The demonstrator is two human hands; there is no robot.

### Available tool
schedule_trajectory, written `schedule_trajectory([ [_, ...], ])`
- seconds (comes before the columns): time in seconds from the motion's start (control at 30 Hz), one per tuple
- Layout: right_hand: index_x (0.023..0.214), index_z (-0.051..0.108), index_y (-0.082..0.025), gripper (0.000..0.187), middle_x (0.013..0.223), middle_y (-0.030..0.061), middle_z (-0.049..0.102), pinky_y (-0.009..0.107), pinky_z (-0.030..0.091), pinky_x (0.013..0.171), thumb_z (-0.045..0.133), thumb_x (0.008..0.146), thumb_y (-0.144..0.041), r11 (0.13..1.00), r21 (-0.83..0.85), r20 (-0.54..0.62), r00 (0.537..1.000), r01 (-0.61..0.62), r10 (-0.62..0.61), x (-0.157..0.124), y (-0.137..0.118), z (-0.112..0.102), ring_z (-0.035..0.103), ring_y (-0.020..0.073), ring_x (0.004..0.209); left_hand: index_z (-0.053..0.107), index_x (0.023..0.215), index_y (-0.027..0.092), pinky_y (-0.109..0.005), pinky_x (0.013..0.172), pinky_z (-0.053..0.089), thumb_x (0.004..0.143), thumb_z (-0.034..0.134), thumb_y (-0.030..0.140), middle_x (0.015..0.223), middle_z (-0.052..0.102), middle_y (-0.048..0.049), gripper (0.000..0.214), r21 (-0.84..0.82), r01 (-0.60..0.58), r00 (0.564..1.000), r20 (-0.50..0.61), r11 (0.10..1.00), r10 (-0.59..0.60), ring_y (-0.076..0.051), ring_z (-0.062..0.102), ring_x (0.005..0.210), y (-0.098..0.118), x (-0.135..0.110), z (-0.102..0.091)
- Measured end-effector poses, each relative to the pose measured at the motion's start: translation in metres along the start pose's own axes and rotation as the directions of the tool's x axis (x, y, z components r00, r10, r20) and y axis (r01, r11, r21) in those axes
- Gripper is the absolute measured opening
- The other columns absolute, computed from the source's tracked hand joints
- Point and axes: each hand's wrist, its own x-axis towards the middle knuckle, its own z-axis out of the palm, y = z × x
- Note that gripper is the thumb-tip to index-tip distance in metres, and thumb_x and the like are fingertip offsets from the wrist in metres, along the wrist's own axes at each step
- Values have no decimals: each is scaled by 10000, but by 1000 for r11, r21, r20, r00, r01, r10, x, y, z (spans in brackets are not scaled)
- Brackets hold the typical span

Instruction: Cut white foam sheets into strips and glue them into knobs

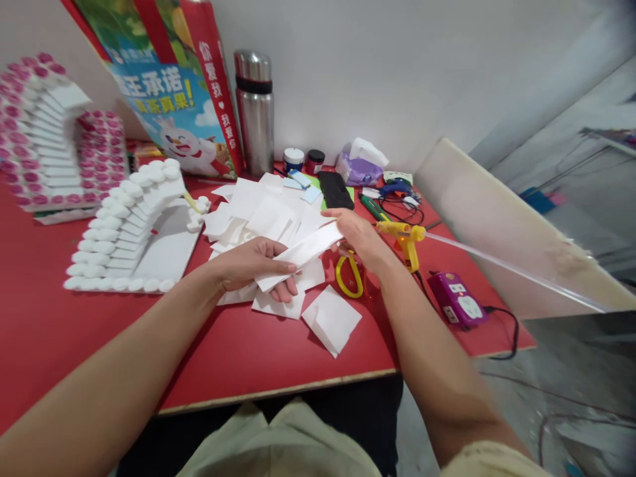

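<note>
Both hands are on the paper here: the left hand [256, 262] has its thumb on top of a folded white paper strip [311, 252] with its fingers underneath, a narrow grip at the lower end, while the right hand [360, 238] closes on the upper end. The strip sits tilted between them, up over a scattered pile of white paper sheets [271, 215] on the red table [223, 371]. Just below the right hand, there's a yellow loop handle [350, 277]; whether those fingers touch it, I can't tell. One loose paper square [332, 321] lies nearer the table's front edge. Over to the right, a yellow hot glue gun [408, 248] with a long clear glue stick [497, 262] trailing from its back, and a purple power socket [457, 301] beside it. On the left, a white model staircase [124, 232], a pink-trimmed one [54, 149] behind, then a printed shopping bag [183, 99] and a steel vacuum flask [256, 126] against the wall.
</note>
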Motion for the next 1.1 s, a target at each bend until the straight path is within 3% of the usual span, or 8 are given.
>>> schedule_trajectory([
  [0.23, 795, 675, -156, 455, 545, -86, 462, 219, 190, 461, 937, 579, -458, 994, 76, 61, 996, -73, 68, -3, 2, 6, 302, 41, 472, 725, 891, 112, -264, 566, 632, 772, 904, 383, 758, 799, -127, 345, 22, 8, 1000, 15, 1000, -8, -240, 790, 647, 0, 1, 1],
  [0.37, 698, 613, -171, 430, 534, -78, 467, 228, 175, 449, 922, 593, -452, 990, 143, -55, 998, -10, 18, 0, 3, -2, 276, 28, 438, 718, 862, 107, -251, 539, 613, 757, 915, 376, 737, 792, -128, 349, 25, 20, 999, 31, 999, -21, -243, 789, 646, 1, 1, -1],
  [0.5, 747, 613, -193, 284, 571, -25, 532, 260, 337, 493, 747, 806, -437, 976, -218, -214, 974, 24, -72, -6, -7, -7, 426, 97, 475, 710, 852, 102, -243, 534, 606, 760, 915, 356, 743, 792, -148, 340, 10, -21, 1000, -20, 1000, 21, -222, 774, 616, 0, 1, -5],
  [0.57, 816, 642, -186, 238, 677, 47, 634, 304, 446, 607, 651, 894, -410, 797, -604, -219, 967, -33, -126, -16, -15, -7, 588, 176, 617, 714, 856, 93, -236, 532, 603, 763, 913, 344, 749, 792, -158, 333, -3, -57, 995, -79, 998, 57, -206, 763, 599, 1, 2, -6],
  [0.63, 995, 673, -158, 259, 846, 134, 718, 362, 496, 725, 618, 924, -401, 459, -881, -158, 985, -110, -68, -29, -19, -4, 687, 277, 814, 715, 850, 86, -234, 531, 605, 767, 910, 327, 754, 791, -159, 321, -21, -104, 985, -143, 994, 100, -193, 754, 586, 2, 2, -7],
  [0.7, 1229, 623, -114, 408, 996, 214, 735, 406, 513, 759, 607, 926, -388, 207, -967, -141, 988, -151, 59, -42, -19, 1, 716, 360, 923, 713, 830, 85, -233, 536, 612, 774, 902, 302, 745, 789, -151, 294, -38, -147, 973, -186, 988, 137, -185, 749, 578, 3, 2, -7],
  [0.77, 1374, 530, -82, 528, 1080, 259, 721, 420, 519, 738, 588, 919, -344, 117, -977, -164, 977, -180, 135, -53, -15, 5, 730, 397, 944, 710, 812, 85, -234, 551, 623, 786, 889, 278, 739, 787, -143, 264, -51, -178, 964, -209, 983, 164, -185, 753, 587, 5, 2, -6],
  [1.1, 1390, 486, -95, 551, 1093, 230, 741, 429, 510, 759, 593, 874, -256, 240, -911, -272, 926, -336, 261, -60, -3, -11, 730, 423, 1027, 707, 867, 87, -228, 560, 626, 827, 844, 228, 745, 785, -121, 201, -99, -217, 953, -237, 971, 189, -171, 750, 588, 5, 2, -6],
])
